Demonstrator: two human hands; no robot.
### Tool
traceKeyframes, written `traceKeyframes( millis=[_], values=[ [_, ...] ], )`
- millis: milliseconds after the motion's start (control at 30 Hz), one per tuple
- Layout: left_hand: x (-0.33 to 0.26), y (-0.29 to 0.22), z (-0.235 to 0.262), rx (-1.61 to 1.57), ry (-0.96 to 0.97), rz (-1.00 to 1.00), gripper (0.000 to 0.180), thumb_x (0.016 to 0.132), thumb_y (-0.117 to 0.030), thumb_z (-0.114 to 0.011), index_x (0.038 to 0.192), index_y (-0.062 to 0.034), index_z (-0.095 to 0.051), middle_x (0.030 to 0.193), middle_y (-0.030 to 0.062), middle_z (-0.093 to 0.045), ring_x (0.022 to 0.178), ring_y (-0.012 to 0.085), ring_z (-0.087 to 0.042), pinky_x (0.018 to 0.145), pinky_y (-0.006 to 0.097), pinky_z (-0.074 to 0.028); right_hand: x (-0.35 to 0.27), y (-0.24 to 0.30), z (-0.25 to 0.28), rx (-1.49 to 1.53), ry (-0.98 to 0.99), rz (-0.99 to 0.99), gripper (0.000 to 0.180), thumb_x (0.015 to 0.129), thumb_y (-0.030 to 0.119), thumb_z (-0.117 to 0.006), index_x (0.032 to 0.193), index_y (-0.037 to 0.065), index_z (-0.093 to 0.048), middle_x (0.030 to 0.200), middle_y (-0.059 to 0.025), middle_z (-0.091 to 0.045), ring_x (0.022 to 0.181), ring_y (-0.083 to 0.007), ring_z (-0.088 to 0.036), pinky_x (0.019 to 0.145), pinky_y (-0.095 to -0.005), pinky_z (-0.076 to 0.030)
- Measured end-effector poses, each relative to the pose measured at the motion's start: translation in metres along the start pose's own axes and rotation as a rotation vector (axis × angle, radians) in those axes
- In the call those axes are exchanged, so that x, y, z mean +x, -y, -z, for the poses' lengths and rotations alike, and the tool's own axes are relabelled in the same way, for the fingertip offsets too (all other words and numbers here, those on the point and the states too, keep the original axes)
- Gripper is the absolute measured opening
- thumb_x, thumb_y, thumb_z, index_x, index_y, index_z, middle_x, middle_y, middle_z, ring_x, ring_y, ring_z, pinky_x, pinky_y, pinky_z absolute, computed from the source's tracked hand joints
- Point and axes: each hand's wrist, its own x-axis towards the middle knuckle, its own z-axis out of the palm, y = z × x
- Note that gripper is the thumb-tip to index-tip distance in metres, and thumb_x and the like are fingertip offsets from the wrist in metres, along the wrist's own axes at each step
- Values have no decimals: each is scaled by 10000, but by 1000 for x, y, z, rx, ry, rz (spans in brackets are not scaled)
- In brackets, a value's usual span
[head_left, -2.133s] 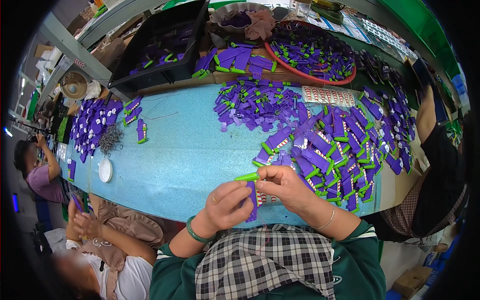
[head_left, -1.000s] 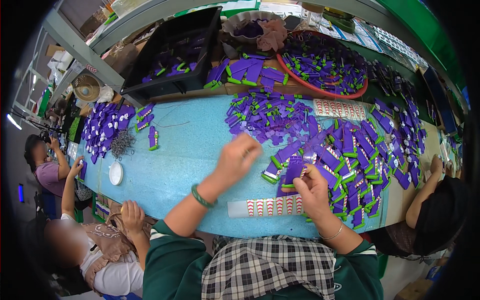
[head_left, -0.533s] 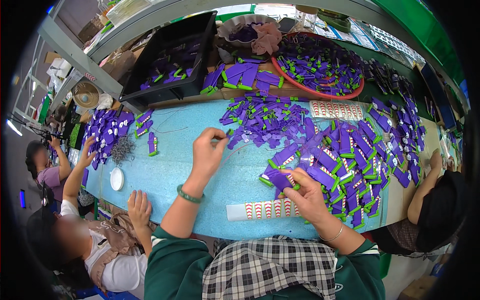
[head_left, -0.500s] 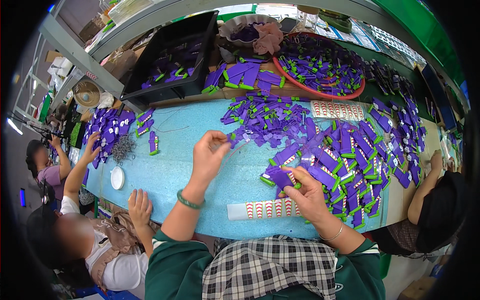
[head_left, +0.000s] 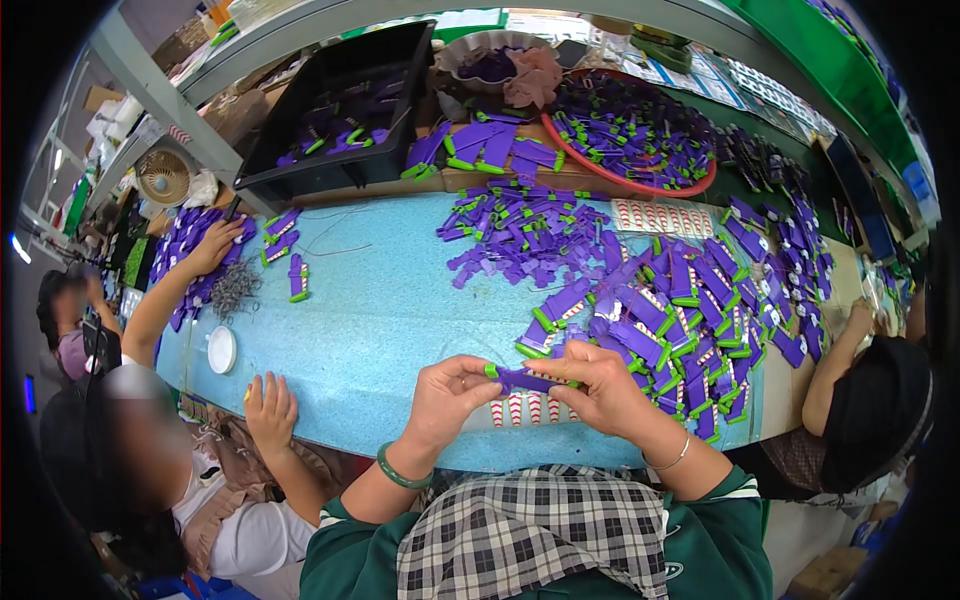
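Note:
My left hand (head_left: 450, 400) and my right hand (head_left: 605, 390) meet over the near edge of the blue table. Between them lies a flat purple plastic part (head_left: 530, 382), held level, its right part gripped by my right thumb and fingers. My left fingers pinch its left end, where a small purple-and-green piece (head_left: 492, 371) shows; whether the two are joined I cannot tell. Below the fingers lies a white sticker sheet (head_left: 535, 410) with red chevron marks, partly covered by my hands. Just beyond my right hand spreads a heap of purple-and-green parts (head_left: 650, 330), several bearing chevron stickers.
A pile of small purple pieces (head_left: 530, 235) lies mid-table. Behind it stand a black bin (head_left: 300, 180) and a red-rimmed basket (head_left: 640, 190). Another sticker sheet (head_left: 660, 217) lies at the back. At left are a white lid (head_left: 222, 350) and a co-worker's hand (head_left: 268, 415). Another person works at right.
My left hand has come down and right with a small piece, meeting the purple part in my right hand. My right hand shifted slightly left. The left co-worker's far hand now reaches onto the purple pile.

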Motion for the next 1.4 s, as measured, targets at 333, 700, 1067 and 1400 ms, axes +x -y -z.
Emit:
traceKeyframes(
  millis=[333,700,1067,1400],
  values=[
    [-7,4,-13,-148,78,107,119,817,-3,-664,933,22,-668,1026,63,-609,874,124,-600,776,243,-494,5,5,-16,610,116,-200,490,764,18,-741,1233,57,-605,853,-37,-620,707,-53,-559,650,-199,-467],
    [-10,-45,-11,851,170,-353,191,688,19,-747,708,-1,-558,934,82,-595,784,190,-611,669,299,-476,56,23,-4,-182,397,373,179,793,230,-698,814,73,-614,780,-71,-582,683,-276,-608,578,-373,-485],
    [-21,-73,43,3,-554,-570,162,991,-175,-450,1021,-26,-504,867,84,-596,786,182,-601,737,328,-502,175,-48,-29,-779,106,584,62,726,95,-584,754,60,-627,882,-55,-593,893,-228,-585,667,-346,-528],
    [-12,-35,59,348,-473,-307,183,1006,-201,-428,1068,-35,-476,869,64,-581,764,146,-586,686,305,-516,153,-27,-29,-208,295,182,131,748,23,-700,870,21,-651,903,-86,-656,791,-226,-638,691,-303,-526]
  ],
)
